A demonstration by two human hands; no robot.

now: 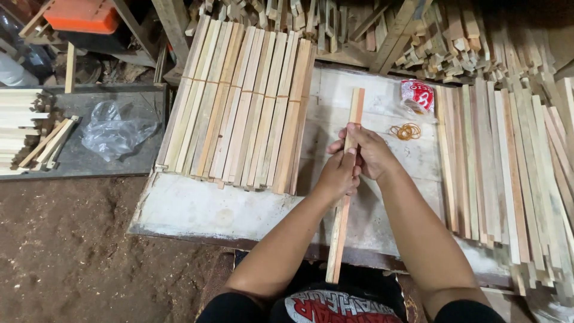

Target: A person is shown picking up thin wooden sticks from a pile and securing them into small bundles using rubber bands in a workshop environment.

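Both my hands hold a small stack of thin wooden slats (355,106) over the middle of a white worktable (197,209). My left hand (338,175) grips the stack near its middle from the left. My right hand (368,151) clasps it from the right, fingers wrapped over the top. The slats run from near my lap up toward the far side of the table. A bundled row of slats (239,107) lies to the left of my hands. Loose slats (502,161) are spread out to the right.
Orange rubber bands (406,130) and a red-and-white plastic bag (417,96) lie just beyond my right hand. A crumpled clear bag (113,131) rests on a grey surface at left, beside more slats (24,128). Scrap wood piles up at the back. Sawdust covers the ground.
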